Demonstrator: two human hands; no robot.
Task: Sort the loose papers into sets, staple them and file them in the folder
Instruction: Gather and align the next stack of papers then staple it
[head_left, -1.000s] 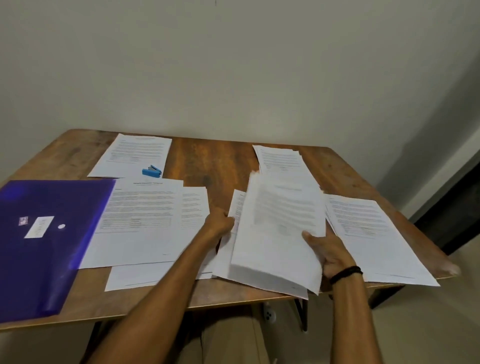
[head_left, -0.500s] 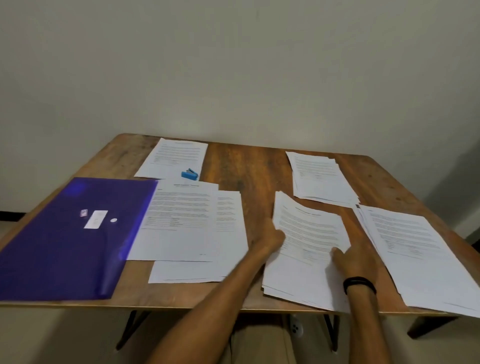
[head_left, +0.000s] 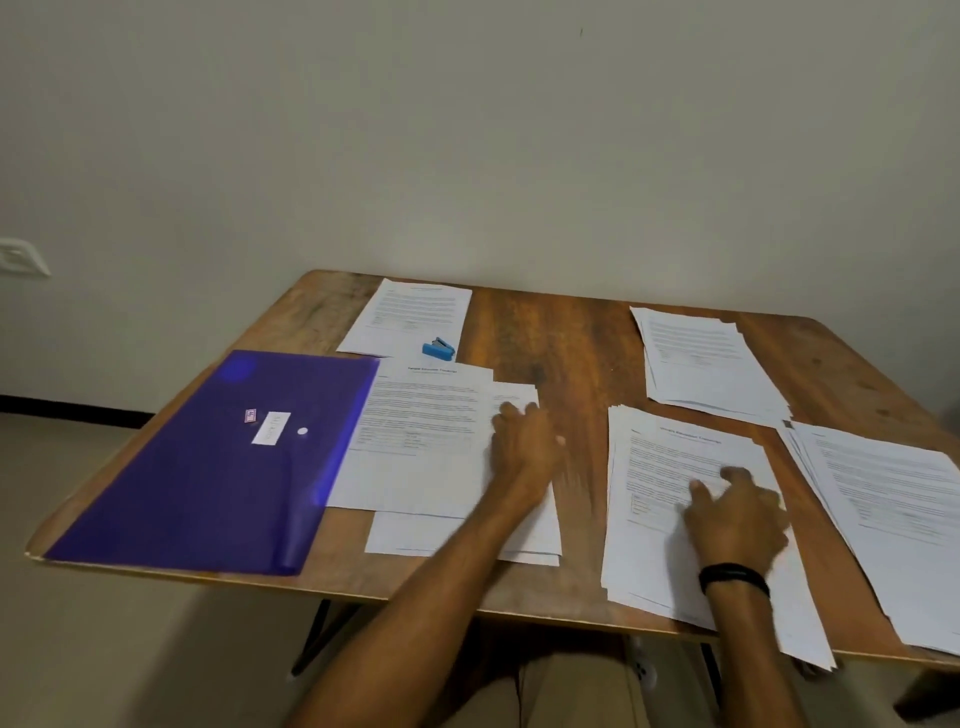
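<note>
From my seat at the feed I see both forearms reaching in from the near edge of the wooden table (head_left: 561, 353), the left one slanting up from the bottom middle, the right one coming in straighter with a black wristband (head_left: 732, 577) at the wrist. The left hand (head_left: 524, 447) lies palm down on the right edge of the overlapping papers (head_left: 426, 447) just beside the purple folder (head_left: 208, 467); its fingers are stretched out and grasp nothing, though blur hides the fingertips. The right hand (head_left: 737, 514) rests flat on the middle stack (head_left: 660, 483) near the front edge, fingers loosely spread over the printed page, also released rather than clenched. The folder lies closed at the left front of the table, its right edge touching or overlapping those papers. A small blue stapler (head_left: 439, 349) sits behind them, at the near corner of a single sheet (head_left: 415, 317) at the back. Two more piles lie on the right: one at the back (head_left: 696, 358), one at the far right (head_left: 893, 509) overhanging the front edge.
</note>
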